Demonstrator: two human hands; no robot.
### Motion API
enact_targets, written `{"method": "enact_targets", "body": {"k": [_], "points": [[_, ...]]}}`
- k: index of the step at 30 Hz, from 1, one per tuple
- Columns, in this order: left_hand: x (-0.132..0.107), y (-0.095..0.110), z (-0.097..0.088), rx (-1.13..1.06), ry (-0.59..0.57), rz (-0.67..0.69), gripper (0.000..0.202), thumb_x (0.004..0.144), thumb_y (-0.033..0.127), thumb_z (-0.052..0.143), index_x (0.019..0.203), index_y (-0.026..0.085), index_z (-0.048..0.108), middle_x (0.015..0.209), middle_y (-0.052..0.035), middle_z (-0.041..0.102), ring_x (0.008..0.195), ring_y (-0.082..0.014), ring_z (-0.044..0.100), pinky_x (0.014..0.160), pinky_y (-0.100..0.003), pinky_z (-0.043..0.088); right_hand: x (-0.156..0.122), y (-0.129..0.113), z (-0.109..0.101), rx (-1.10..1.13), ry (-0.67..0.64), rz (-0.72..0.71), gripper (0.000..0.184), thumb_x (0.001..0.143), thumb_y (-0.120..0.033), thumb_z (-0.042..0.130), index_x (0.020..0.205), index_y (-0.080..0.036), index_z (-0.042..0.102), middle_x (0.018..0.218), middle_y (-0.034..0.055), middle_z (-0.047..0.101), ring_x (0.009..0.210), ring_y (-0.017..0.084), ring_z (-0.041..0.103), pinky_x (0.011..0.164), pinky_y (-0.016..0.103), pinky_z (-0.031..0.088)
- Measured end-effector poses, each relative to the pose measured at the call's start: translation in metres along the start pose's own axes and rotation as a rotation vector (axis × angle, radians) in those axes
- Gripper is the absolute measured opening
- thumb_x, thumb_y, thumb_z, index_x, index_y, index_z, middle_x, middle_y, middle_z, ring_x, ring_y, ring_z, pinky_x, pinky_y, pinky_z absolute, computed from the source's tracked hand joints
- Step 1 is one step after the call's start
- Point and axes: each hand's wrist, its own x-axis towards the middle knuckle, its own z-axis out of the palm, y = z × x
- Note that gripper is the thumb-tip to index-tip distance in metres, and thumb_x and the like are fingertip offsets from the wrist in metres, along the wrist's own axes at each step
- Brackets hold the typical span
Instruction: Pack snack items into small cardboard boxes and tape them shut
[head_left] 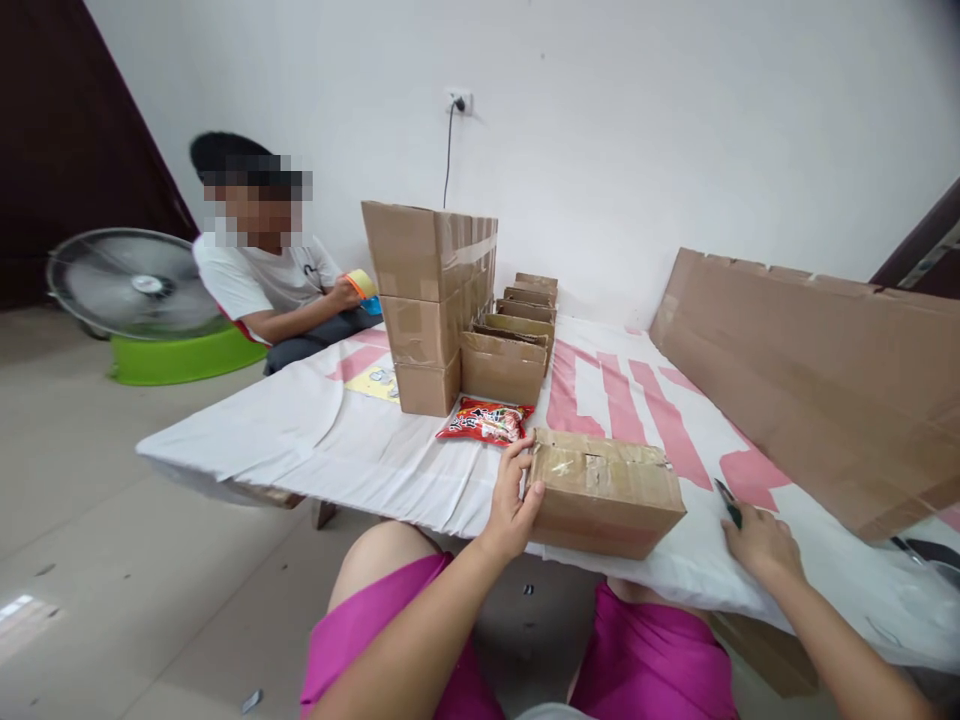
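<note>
A taped cardboard box [604, 500] sits at the table's near edge in front of me. My left hand [516, 505] grips its left end, thumb on the front face and fingers behind the top corner. To the right of the box, my right hand [763, 542] is closed round a small knife [730, 508] with a dark handle, its blade pointing away from me. The hand lies low over the tabletop, apart from the box. Just behind the box's left end lies a red snack packet [486, 421].
Stacked closed boxes [426, 330] stand beyond the packet, beside a row of open boxes [502, 365]. A large cardboard sheet [810, 370] leans at the right. At the left, a person [255, 270] holds a tape roll [361, 283] near a fan [142, 285]. A cloth covers the table [247, 430].
</note>
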Motion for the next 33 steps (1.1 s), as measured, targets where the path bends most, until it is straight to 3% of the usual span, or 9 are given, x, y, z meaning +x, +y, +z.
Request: {"method": "enact_targets", "body": {"k": [3, 8, 14, 17, 20, 24, 28, 33], "points": [[-0.001, 0.0, 0.001, 0.008, 0.003, 0.009, 0.029, 0.095, 0.037, 0.041, 0.116, 0.019, 0.05, 0.133, -0.0152, 0.044, 0.128, -0.0275, 0.043, 0.105, -0.05, 0.036, 0.005, 0.006, 0.004, 0.013, -0.004, -0.038, 0.051, 0.078, -0.032, 0.047, 0.123, -0.011, 0.06, 0.114, 0.0229, 0.065, 0.105, 0.037, 0.061, 0.087, 0.046, 0.046], [-0.001, -0.001, 0.002, 0.037, 0.009, 0.013, 0.03, 0.095, 0.037, 0.041, 0.118, 0.019, 0.049, 0.132, -0.0153, 0.043, 0.128, -0.0276, 0.042, 0.105, -0.05, 0.036, 0.017, 0.005, -0.006, 0.068, -0.07, -0.061, 0.046, 0.068, -0.021, 0.052, 0.111, -0.013, 0.066, 0.1, 0.0187, 0.071, 0.089, 0.033, 0.068, 0.076, 0.04, 0.05], [-0.002, -0.004, 0.0, 0.089, 0.018, 0.032, 0.03, 0.094, 0.035, 0.045, 0.12, 0.019, 0.048, 0.132, -0.0157, 0.043, 0.128, -0.0273, 0.043, 0.105, -0.049, 0.037, 0.028, -0.008, -0.033, 0.195, -0.062, -0.168, 0.039, 0.06, -0.023, 0.057, 0.097, -0.015, 0.067, 0.091, 0.0124, 0.072, 0.085, 0.028, 0.068, 0.074, 0.035, 0.051], [-0.001, -0.004, -0.003, 0.123, 0.089, 0.068, 0.037, 0.091, 0.033, 0.051, 0.125, 0.02, 0.044, 0.132, -0.0161, 0.045, 0.126, -0.0277, 0.045, 0.102, -0.049, 0.04, 0.036, -0.023, -0.057, 0.266, 0.026, -0.215, 0.045, 0.064, -0.028, 0.055, 0.107, -0.014, 0.062, 0.101, 0.0126, 0.069, 0.092, 0.026, 0.066, 0.079, 0.035, 0.051], [0.002, -0.002, -0.005, 0.196, 0.078, 0.174, 0.039, 0.091, 0.028, 0.051, 0.13, 0.022, 0.045, 0.124, -0.013, 0.053, 0.12, -0.0267, 0.049, 0.1, -0.049, 0.042, 0.035, -0.051, -0.094, 0.409, 0.193, -0.333, 0.049, 0.068, -0.031, 0.055, 0.115, -0.015, 0.058, 0.098, 0.0103, 0.065, 0.088, 0.024, 0.064, 0.076, 0.035, 0.052], [0.005, 0.001, -0.008, 0.27, -0.04, 0.214, 0.029, 0.094, 0.024, 0.043, 0.119, 0.024, 0.058, 0.115, -0.0099, 0.058, 0.121, -0.0261, 0.048, 0.1, -0.047, 0.042, 0.011, -0.108, -0.153, 0.404, 0.357, -0.723, 0.044, 0.075, -0.026, 0.053, 0.119, -0.022, 0.057, 0.109, 0.0082, 0.061, 0.094, 0.023, 0.062, 0.083, 0.036, 0.05], [0.004, 0.002, -0.009, 0.271, -0.036, 0.214, 0.027, 0.093, 0.026, 0.043, 0.112, 0.022, 0.062, 0.111, -0.0103, 0.059, 0.121, -0.0266, 0.047, 0.099, -0.048, 0.044, -0.018, -0.164, -0.19, 0.266, 0.268, -1.078, 0.046, 0.08, -0.015, 0.046, 0.124, -0.024, 0.053, 0.11, 0.0052, 0.065, 0.096, 0.021, 0.062, 0.083, 0.034, 0.049], [0.003, -0.001, -0.01, 0.294, -0.035, 0.237, 0.027, 0.094, 0.028, 0.042, 0.11, 0.022, 0.062, 0.109, -0.0102, 0.058, 0.117, -0.0265, 0.047, 0.097, -0.048, 0.045, -0.035, -0.213, -0.197, -0.015, 0.201, -1.3, 0.047, 0.08, -0.009, 0.045, 0.124, -0.021, 0.057, 0.099, 0.0071, 0.068, 0.088, 0.021, 0.063, 0.077, 0.033, 0.046]]}}
